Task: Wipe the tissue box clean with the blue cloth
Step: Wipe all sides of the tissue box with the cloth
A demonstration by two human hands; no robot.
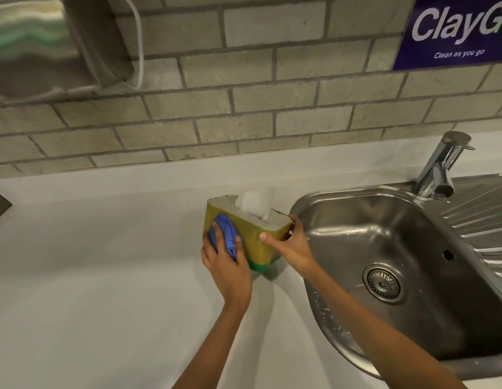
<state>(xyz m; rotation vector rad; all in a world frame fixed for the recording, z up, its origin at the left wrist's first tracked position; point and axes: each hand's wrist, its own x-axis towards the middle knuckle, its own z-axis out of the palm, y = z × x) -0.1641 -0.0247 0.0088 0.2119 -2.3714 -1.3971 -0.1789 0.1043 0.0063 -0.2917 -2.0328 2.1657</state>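
Note:
A yellow-green tissue box (258, 245) with a green base stands on the white counter just left of the sink, a white tissue (255, 202) poking out of its top. My left hand (226, 266) presses a bunched blue cloth (226, 234) flat against the box's near left side. My right hand (290, 242) grips the box's right end, thumb on the near face and fingers around the far corner. The box's right end face is hidden behind that hand.
A stainless steel sink (398, 248) with a drain and a drainer board lies directly right of the box, with a chrome tap (440, 164) behind it. A brick-tiled wall (244, 108) rises behind the counter (103, 276), with a metal dispenser (47, 43) upper left and a blue sign (454, 32) upper right.

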